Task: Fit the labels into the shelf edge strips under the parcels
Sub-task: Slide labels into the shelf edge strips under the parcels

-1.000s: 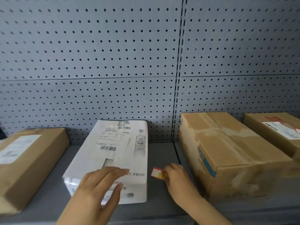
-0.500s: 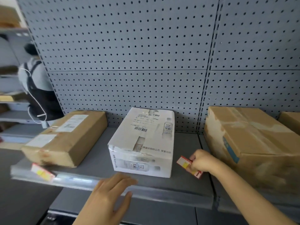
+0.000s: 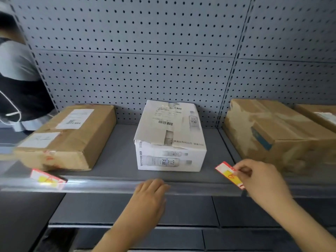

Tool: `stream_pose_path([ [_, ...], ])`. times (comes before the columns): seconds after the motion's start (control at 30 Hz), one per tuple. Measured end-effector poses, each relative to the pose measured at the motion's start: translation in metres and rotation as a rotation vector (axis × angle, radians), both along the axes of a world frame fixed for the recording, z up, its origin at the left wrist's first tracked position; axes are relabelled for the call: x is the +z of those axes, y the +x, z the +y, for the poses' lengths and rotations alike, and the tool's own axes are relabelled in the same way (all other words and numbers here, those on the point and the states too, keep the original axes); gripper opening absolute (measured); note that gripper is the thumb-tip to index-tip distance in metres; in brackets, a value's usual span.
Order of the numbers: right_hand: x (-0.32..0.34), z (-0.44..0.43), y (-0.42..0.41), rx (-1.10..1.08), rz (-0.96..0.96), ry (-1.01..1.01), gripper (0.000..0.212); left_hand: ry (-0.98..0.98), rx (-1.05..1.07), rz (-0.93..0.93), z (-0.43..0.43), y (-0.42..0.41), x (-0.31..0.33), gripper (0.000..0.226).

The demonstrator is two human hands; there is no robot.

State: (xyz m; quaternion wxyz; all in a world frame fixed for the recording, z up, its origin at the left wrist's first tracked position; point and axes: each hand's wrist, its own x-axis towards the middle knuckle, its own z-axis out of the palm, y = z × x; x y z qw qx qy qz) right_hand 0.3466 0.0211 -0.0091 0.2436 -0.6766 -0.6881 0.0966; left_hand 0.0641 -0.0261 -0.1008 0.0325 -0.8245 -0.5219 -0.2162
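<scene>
Between the right hand's (image 3: 260,180) fingers (image 3: 238,169) sits a red-and-yellow label (image 3: 229,174), pinched at its right end, just above the clear shelf edge strip (image 3: 112,186). Left hand (image 3: 147,199) holds nothing, fingers loosely spread on the strip below the white bottled-drink carton (image 3: 171,140). Best to level the label, slide its lower edge into the channel beside those fingers, then press flat. Another label (image 3: 46,178) already sits under the brown parcel (image 3: 67,137); cartons are closed, contents unseen
</scene>
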Motion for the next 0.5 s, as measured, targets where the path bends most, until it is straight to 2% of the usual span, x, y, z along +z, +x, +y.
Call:
stream_pose_path([
  [0.17,-0.012,-0.013,-0.034,0.183,0.221,-0.077,0.036,0.02,0.02,0.058,0.01,0.008,-0.001,0.036],
  [0.4,-0.025,0.002,-0.081,0.31,0.357,-0.057,0.018,-0.003,0.063,0.056,0.014,0.013,0.004,0.016],
  [0.5,-0.032,0.007,-0.089,0.342,0.377,-0.003,0.018,-0.026,0.063,0.024,0.009,0.015,0.001,0.024],
])
